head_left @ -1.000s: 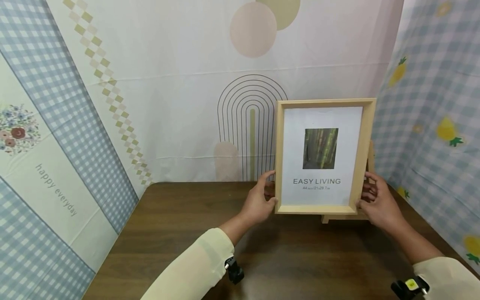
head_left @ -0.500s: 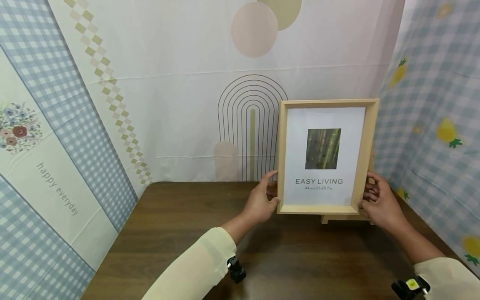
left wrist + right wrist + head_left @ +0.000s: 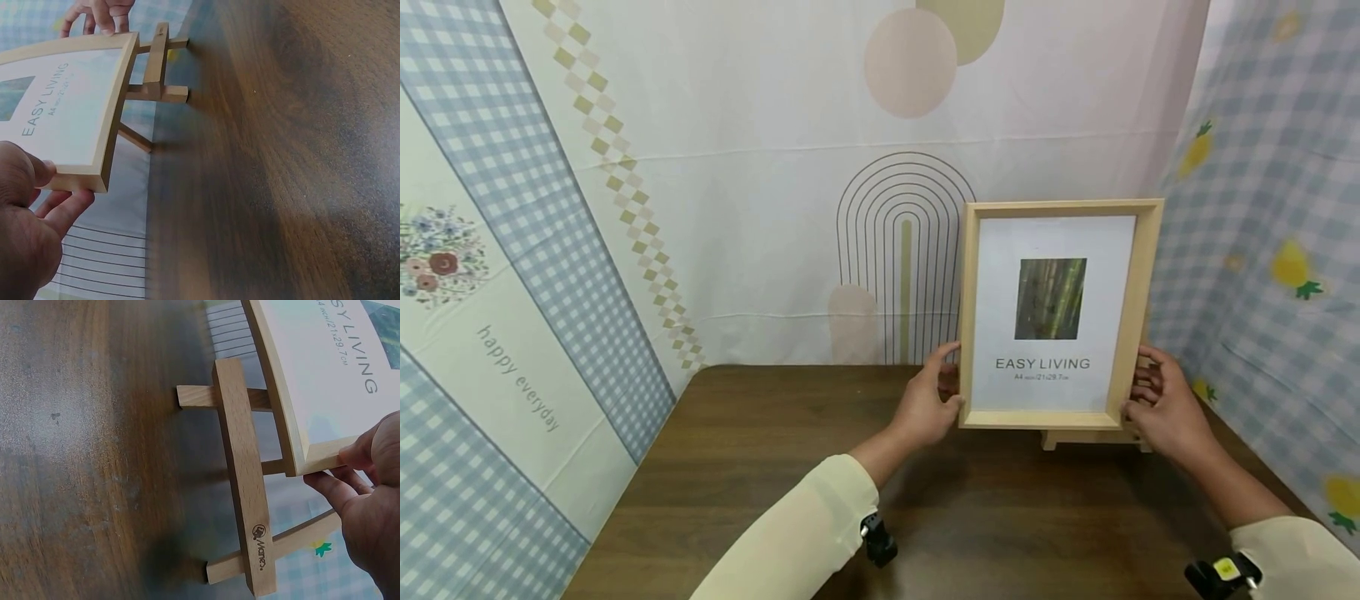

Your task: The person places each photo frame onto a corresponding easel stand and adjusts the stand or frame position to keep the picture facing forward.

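A light wooden picture frame (image 3: pixel 1052 419) with a white "EASY LIVING" insert stands upright between both hands. My left hand (image 3: pixel 928 406) grips its lower left side, thumb in front and fingers behind. On the lower right side, my right hand (image 3: pixel 1168 412) pinches the edge the same way. Behind the frame is a small wooden easel (image 3: pixel 240 481); in the head view only its bottom ledge and feet show. Both wrist views show the frame's lower edge raised off the table and apart from the easel's ledge. The easel's upper part is hidden.
The easel stands on a dark brown wooden table (image 3: pixel 760 483). A printed white cloth (image 3: pixel 760 250) hangs behind it. Blue checked cloth with pineapples (image 3: pixel 1255 317) closes the right side, and another checked cloth (image 3: pixel 512 333) hangs at the left.
Both hands have shifted the picture frame slightly to the right, and it now covers more of the easel behind it. The grip of each hand looks the same.
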Demonstrator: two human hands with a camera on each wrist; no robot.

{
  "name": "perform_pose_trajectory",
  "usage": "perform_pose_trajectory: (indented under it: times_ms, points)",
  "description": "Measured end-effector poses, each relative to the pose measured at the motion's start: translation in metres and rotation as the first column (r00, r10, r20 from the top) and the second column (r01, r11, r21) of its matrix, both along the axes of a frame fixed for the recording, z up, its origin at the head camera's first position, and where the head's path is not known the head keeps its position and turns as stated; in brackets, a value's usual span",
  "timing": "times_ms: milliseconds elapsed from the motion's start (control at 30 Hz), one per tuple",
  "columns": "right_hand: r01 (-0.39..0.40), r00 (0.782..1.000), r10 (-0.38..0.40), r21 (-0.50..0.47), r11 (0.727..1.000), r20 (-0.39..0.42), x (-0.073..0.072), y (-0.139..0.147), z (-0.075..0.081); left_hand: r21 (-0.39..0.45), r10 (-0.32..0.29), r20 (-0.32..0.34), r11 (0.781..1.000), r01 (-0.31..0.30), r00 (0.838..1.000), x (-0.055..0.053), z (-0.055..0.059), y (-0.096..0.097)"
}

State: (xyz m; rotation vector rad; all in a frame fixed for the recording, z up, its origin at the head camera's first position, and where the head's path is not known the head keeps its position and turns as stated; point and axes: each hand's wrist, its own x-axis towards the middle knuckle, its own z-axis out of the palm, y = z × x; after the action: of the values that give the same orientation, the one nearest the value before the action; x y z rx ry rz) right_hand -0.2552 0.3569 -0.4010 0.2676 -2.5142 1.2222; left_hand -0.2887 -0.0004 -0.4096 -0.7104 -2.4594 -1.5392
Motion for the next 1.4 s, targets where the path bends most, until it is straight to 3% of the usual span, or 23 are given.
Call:
perform_pose_trajectory:
  times_ms: [600,1400]
  points:
    - [0.002,1.000,-0.001,-0.053,0.999,0.005,0.003,0.006,-0.001,0.029,-0.027,0.031,0.999,0.026,0.999,0.002,0.000,0.007]
    - [0.044,0.999,-0.044,-0.022,0.999,-0.009,0.000,0.008,0.000,0.064,-0.031,0.024,0.998,0.030,0.999,-0.001,-0.003,0.011]
